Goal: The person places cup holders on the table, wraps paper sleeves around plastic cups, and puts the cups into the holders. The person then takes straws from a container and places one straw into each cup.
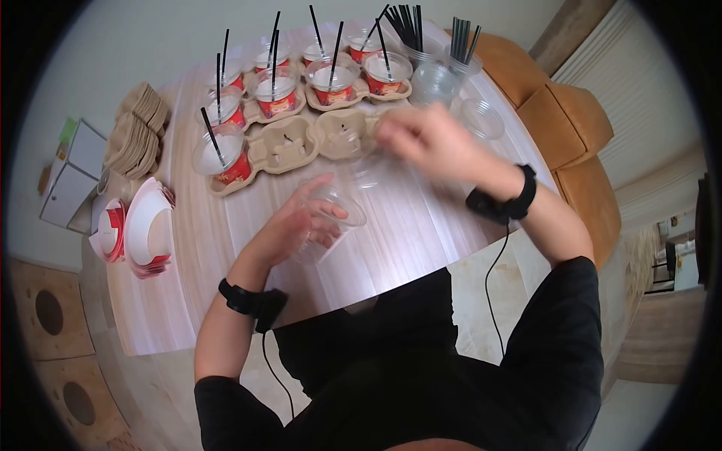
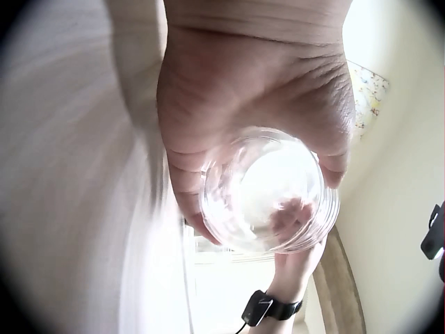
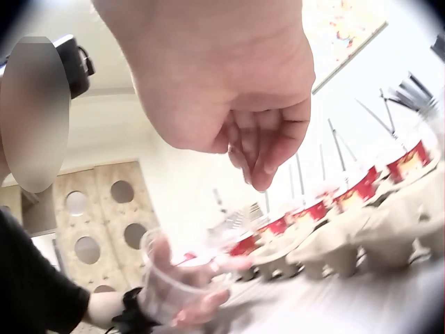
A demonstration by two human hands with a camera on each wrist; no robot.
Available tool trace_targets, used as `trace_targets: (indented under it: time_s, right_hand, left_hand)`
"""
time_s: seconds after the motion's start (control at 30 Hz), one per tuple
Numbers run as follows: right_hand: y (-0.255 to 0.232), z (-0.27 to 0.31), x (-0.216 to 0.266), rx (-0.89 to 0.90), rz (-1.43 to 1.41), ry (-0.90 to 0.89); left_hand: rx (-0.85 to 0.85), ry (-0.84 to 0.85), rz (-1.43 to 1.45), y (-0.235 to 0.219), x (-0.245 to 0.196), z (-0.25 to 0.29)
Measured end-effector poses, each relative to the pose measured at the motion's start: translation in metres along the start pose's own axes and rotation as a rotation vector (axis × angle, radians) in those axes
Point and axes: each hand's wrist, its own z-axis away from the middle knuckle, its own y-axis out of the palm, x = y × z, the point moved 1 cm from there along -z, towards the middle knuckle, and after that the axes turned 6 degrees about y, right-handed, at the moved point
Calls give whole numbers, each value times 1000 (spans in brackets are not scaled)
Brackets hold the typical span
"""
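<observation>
My left hand grips a clear plastic cup near the table's front, thumb and fingers curled round its side. In the left wrist view, the round opening of this cup shows between thumb and fingers. My right hand is raised over the table, right of the cup carrier, blurred in the head view. Its fingers curl in toward the thumb, and nothing shows between them. Another clear plastic piece sits on the table between the hands.
Brown pulp carriers hold several red cups with clear tops and black straws. Clear cups and bundled straws stand back right. A clear lid lies near the right edge. Stacked carriers and red-white paper pieces are left.
</observation>
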Motion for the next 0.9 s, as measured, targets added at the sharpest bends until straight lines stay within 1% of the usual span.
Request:
trace_targets:
  time_s: [0.03, 0.07, 0.1, 0.17, 0.2, 0.27, 0.3, 0.37, 0.4, 0.47, 0.5, 0.6, 0.67, 0.7, 0.77, 0.8, 0.87, 0.9]
  right_hand:
    - [-8, -9, -22, -62, -76, 110]
    - [-23, -18, -41, -113, -92, 211]
    - [-40, -26, -63, -165, -108, 310]
    - [-71, -42, -123, -221, 35, 469]
    - [-82, -45, -142, -224, 38, 467]
    - [-96, -43, -170, -193, -37, 740]
    - [-98, -41, -180, -194, -36, 738]
    - [-98, -38, -194, -140, -111, 822]
    - [-97, -38, -200, -141, -110, 820]
    - [-95, -38, -206, -164, -267, 846]
    - [-97, -39, -208, -166, -269, 844]
    - [-97, -39, -208, -149, -231, 858]
    - [-96, -37, -202, -102, -82, 884]
    - [-95, -36, -200, -91, -81, 885]
    - [-90, -38, -177, -197, 458, 578]
    - [-83, -37, -162, -227, 428, 474]
    - [-63, -35, -108, -122, 157, 378]
    - [-48, -30, -81, -40, 40, 254]
  left_hand:
    - [-40, 8, -16, -1, 2, -1]
    - [-81, 16, -30, -1, 3, -1]
    - [-78, 16, -29, 0, 3, -1]
    - [-124, 4, -16, -2, 2, -1]
    - [-121, 7, -18, -1, 1, -2]
    - [-91, 11, -12, 0, -1, -1]
    - [-90, 13, -14, 0, -1, -1]
    - [-83, 3, -25, 1, -1, 0]
    - [-84, 6, -26, 1, -1, 0]
    - [-82, 7, -22, 0, -1, -1]
    - [-82, 8, -26, -1, -2, -1]
    - [-65, 22, 7, -3, -3, 1]
    - [-133, 47, -33, -1, -1, 0]
    - [-141, 45, -26, -3, 1, -1]
    - [-152, 92, -15, -7, 6, -1]
    - [-178, 88, -6, -7, 6, -1]
    - [-204, 53, 24, -4, 2, -2]
    - [-224, 45, 27, -6, 3, -1]
